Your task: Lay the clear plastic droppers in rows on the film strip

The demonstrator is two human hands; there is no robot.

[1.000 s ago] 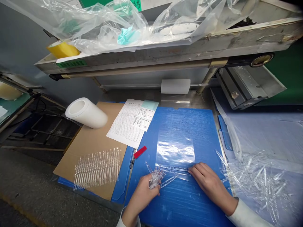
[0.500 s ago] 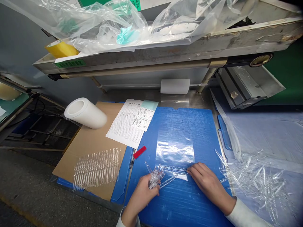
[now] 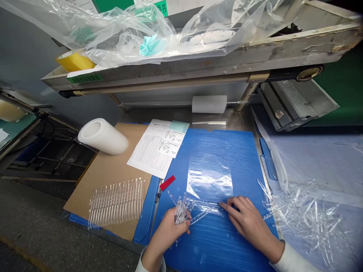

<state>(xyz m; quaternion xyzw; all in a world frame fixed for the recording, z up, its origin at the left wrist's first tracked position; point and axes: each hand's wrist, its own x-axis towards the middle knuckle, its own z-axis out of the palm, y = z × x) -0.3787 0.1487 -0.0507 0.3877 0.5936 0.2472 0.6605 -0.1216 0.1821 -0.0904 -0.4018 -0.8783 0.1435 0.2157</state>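
Observation:
My left hand (image 3: 171, 226) is closed around a bunch of clear plastic sticks (image 3: 183, 211), whose ends fan out above the fist. One stick in it slants right toward the film. A clear plastic film (image 3: 210, 179) lies flat on the blue board (image 3: 241, 151). Several clear sticks (image 3: 204, 204) lie crosswise at the film's near edge. My right hand (image 3: 246, 219) rests to the right of them, fingers apart, its index fingertip touching their right end. I cannot make out anything held in it.
A heap of loose clear sticks (image 3: 314, 219) lies at right. On brown cardboard (image 3: 113, 170) at left are a row of clear sticks (image 3: 116, 204) and a white film roll (image 3: 104, 138). Printed papers (image 3: 153, 147), a red strip (image 3: 167, 183) and a low shelf (image 3: 198, 64) are also here.
My right hand has shifted slightly left along the sticks, its index finger now stretched out. My left hand, still holding the bunch, has moved a little left.

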